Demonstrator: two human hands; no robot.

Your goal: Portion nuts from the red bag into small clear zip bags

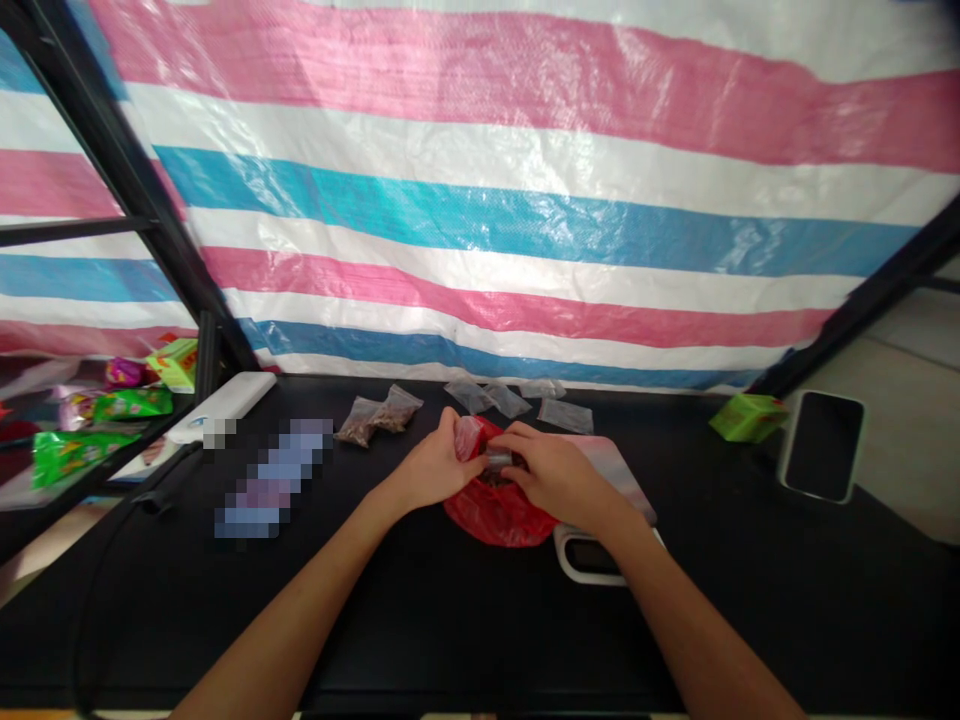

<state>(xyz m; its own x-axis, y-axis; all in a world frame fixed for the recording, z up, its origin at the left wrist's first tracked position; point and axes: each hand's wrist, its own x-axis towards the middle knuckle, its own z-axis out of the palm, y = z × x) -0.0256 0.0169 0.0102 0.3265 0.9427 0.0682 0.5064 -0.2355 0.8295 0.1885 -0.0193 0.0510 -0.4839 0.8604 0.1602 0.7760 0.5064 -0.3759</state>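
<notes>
A red plastic bag (501, 522) lies open on the black table with its rim spread, and small brown bits show dimly inside. My left hand (427, 465) is closed at the bag's left rim, pinching a small clear plastic bag (469, 436) that looks pinkish against the red. My right hand (559, 468) reaches in from the right, its fingers bent over the opening. Between the fingertips of both hands sits a greyish, shiny see-through piece (499, 460); its kind is unclear. Part of a white scale (577, 577) with a dark display shows under my right forearm.
Two filled clear bags (382, 415) lie behind my left hand. Several flat clear bags (566, 415) lie at the back. A green box (748, 417) and a phone (821, 445) stand right. A white power strip (225, 405) lies left; a striped sheet (510, 230) hangs behind.
</notes>
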